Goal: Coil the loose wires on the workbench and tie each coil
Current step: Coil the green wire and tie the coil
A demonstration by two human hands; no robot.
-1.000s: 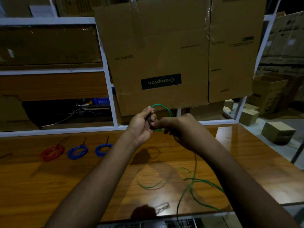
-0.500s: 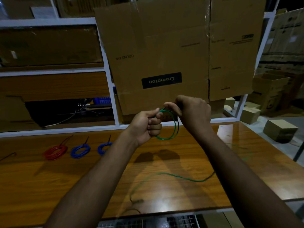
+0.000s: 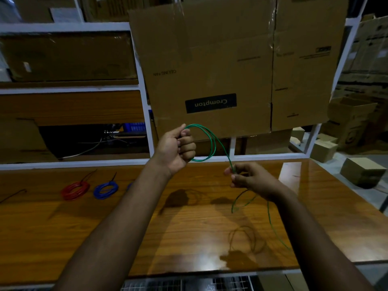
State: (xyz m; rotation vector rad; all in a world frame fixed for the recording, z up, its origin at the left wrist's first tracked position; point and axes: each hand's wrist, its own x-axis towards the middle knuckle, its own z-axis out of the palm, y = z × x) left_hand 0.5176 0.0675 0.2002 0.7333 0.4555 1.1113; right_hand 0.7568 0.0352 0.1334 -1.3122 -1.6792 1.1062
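Note:
My left hand (image 3: 177,147) grips a small coil of green wire (image 3: 212,141) held up above the wooden workbench (image 3: 105,223). From the coil one strand runs down to my right hand (image 3: 249,178), which pinches it between thumb and fingers. The loose tail of the green wire hangs below that hand and trails over the bench toward the front right. A tied red coil (image 3: 75,190) and a tied blue coil (image 3: 106,189) lie at the left of the bench. A second blue coil peeks out behind my left forearm.
A large cardboard box (image 3: 231,66) leans on the white shelf frame (image 3: 144,106) behind the bench. A thin dark wire (image 3: 12,195) lies at the far left. Smaller cartons (image 3: 363,171) sit on the floor to the right.
My right hand has come down and to the right, away from the coil, drawing a strand out with it. The left hand still grips the coil, which now has another loop.

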